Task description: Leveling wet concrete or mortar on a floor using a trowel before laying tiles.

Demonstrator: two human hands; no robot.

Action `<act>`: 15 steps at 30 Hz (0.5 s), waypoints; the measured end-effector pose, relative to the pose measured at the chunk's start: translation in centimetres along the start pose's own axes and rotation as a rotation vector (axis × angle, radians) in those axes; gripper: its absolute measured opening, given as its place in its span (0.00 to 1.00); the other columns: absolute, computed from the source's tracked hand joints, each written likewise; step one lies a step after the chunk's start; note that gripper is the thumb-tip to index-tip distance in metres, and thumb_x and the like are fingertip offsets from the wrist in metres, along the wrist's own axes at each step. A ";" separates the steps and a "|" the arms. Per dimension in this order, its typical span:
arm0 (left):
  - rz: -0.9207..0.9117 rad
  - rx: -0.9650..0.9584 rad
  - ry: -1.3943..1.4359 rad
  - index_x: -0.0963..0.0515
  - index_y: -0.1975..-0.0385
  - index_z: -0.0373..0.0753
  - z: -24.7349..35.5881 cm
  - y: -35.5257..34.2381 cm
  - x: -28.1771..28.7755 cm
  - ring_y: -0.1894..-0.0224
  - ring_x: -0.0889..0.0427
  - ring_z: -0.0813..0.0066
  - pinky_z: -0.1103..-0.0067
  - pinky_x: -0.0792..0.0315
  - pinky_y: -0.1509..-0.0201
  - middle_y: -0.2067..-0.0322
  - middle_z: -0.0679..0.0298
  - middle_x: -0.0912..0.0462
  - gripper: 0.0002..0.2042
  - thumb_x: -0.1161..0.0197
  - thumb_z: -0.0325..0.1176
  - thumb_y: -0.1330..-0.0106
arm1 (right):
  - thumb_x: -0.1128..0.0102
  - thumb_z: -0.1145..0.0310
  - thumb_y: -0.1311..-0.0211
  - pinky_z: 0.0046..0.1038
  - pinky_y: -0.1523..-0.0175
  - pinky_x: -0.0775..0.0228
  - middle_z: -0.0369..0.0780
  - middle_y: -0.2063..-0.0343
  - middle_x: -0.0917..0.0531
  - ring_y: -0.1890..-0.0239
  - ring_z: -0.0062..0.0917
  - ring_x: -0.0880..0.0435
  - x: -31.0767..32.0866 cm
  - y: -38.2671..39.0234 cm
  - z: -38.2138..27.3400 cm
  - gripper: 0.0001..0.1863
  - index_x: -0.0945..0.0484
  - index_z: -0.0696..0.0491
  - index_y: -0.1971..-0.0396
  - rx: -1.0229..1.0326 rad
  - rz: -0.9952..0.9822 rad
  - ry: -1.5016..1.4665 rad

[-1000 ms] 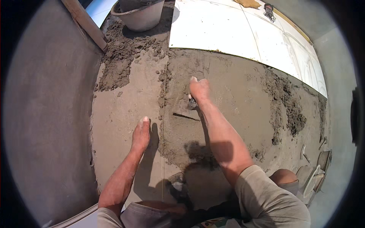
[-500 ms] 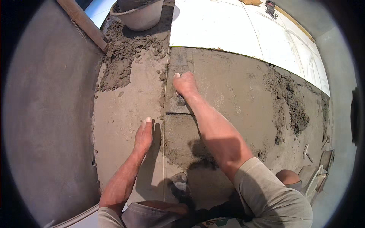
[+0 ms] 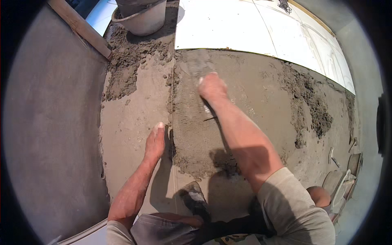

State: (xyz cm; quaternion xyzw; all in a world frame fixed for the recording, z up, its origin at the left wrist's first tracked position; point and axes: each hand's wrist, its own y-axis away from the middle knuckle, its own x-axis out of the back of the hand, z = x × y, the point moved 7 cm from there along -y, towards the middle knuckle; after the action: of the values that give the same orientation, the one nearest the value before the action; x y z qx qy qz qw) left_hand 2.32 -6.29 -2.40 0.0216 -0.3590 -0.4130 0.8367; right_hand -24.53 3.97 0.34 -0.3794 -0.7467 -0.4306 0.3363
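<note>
My right hand [image 3: 213,86] grips a flat metal trowel, blurred by motion, whose blade [image 3: 202,61] lies over the grey mortar [image 3: 261,106] just short of the white tiles' edge. My left hand [image 3: 155,141] is open and empty as far as I can see, thumb stretched forward and fingers partly hidden, low over the bare screed left of a thin taut line [image 3: 173,179]. Loose lumps of mortar [image 3: 122,73] lie at upper left, and a rougher heap [image 3: 316,116] sits right of the smoothed patch.
A white basin [image 3: 143,22] with a bucket in it stands at the back. A wooden post [image 3: 83,30] leans by the left wall [image 3: 49,114]. White tiles [image 3: 228,24] carry a corded power tool [image 3: 283,5]. Tools and offcuts [image 3: 339,185] line the right wall. My boot [image 3: 192,196] is below.
My right hand went left and forward with the trowel, then moved back rightward, the blade now tilting differently. The mortar strip by the line looks more spread. My left hand shifted slightly forward.
</note>
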 end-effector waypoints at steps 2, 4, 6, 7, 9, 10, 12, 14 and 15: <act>-0.002 -0.007 0.026 0.32 0.45 0.26 0.2 0.0 0.1 0.38 0.33 0.48 0.69 0.43 0.35 0.45 0.41 0.29 0.32 0.63 0.55 0.28 | 0.49 0.58 0.37 0.38 0.45 0.29 0.54 0.56 0.20 0.50 0.44 0.21 1.3 -1.4 3.4 0.22 0.28 0.64 0.55 -0.062 0.067 -0.014; -0.001 -0.010 0.048 0.32 0.45 0.26 0.3 0.3 0.1 0.38 0.33 0.48 0.69 0.43 0.34 0.45 0.41 0.29 0.32 0.62 0.54 0.28 | 0.49 0.56 0.37 0.39 0.45 0.30 0.54 0.56 0.20 0.50 0.45 0.21 2.1 -1.9 6.7 0.24 0.29 0.64 0.54 -0.081 0.096 0.000; 0.002 0.018 0.031 0.31 0.45 0.26 0.4 0.6 0.2 0.38 0.33 0.48 0.69 0.42 0.35 0.45 0.40 0.29 0.32 0.62 0.54 0.28 | 0.50 0.54 0.37 0.40 0.45 0.30 0.55 0.56 0.20 0.50 0.45 0.21 2.6 -1.2 7.9 0.26 0.29 0.65 0.54 -0.105 0.126 0.013; 0.001 0.016 0.032 0.31 0.45 0.26 -0.1 0.8 0.4 0.38 0.33 0.48 0.69 0.42 0.35 0.45 0.40 0.29 0.32 0.62 0.54 0.28 | 0.49 0.53 0.37 0.40 0.46 0.29 0.55 0.56 0.20 0.50 0.45 0.21 3.1 0.0 8.1 0.26 0.28 0.65 0.55 -0.136 0.127 -0.014; 0.003 0.002 -0.003 0.31 0.45 0.26 -0.6 0.9 0.8 0.38 0.33 0.49 0.69 0.42 0.34 0.45 0.40 0.29 0.32 0.62 0.55 0.28 | 0.49 0.51 0.37 0.41 0.46 0.29 0.56 0.57 0.21 0.51 0.47 0.21 2.8 0.1 8.8 0.28 0.28 0.65 0.56 -0.109 0.171 -0.046; 0.001 0.002 -0.005 0.31 0.45 0.26 -1.1 0.9 0.8 0.38 0.33 0.49 0.69 0.42 0.34 0.45 0.40 0.29 0.32 0.62 0.55 0.28 | 0.49 0.51 0.37 0.42 0.46 0.30 0.57 0.57 0.21 0.51 0.47 0.21 2.4 1.0 7.2 0.28 0.28 0.65 0.55 -0.102 0.155 -0.100; 0.007 0.057 0.025 0.31 0.45 0.27 -1.9 0.9 0.8 0.38 0.33 0.50 0.69 0.42 0.34 0.45 0.41 0.29 0.32 0.62 0.55 0.28 | 0.50 0.52 0.36 0.42 0.46 0.30 0.58 0.57 0.21 0.52 0.48 0.21 1.2 2.2 3.1 0.28 0.31 0.65 0.53 -0.052 0.094 -0.136; -0.006 0.014 -0.004 0.31 0.44 0.27 -1.1 0.8 0.1 0.38 0.33 0.50 0.70 0.42 0.34 0.45 0.42 0.28 0.32 0.62 0.54 0.28 | 0.52 0.55 0.35 0.42 0.45 0.30 0.59 0.56 0.22 0.51 0.48 0.21 0.3 2.4 -0.6 0.27 0.34 0.66 0.50 0.013 -0.003 -0.132; -0.005 0.014 0.011 0.31 0.45 0.27 -0.8 0.8 -0.2 0.38 0.33 0.51 0.70 0.42 0.34 0.45 0.42 0.28 0.32 0.62 0.54 0.28 | 0.53 0.56 0.34 0.42 0.45 0.30 0.59 0.56 0.22 0.51 0.48 0.21 0.0 2.2 -1.9 0.27 0.35 0.66 0.49 0.029 -0.056 -0.143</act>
State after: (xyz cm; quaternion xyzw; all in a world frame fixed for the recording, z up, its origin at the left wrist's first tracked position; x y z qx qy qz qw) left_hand 3.29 -5.87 -2.87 0.0303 -0.3572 -0.4125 0.8374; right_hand -22.28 3.01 1.99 -0.3833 -0.7852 -0.4007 0.2756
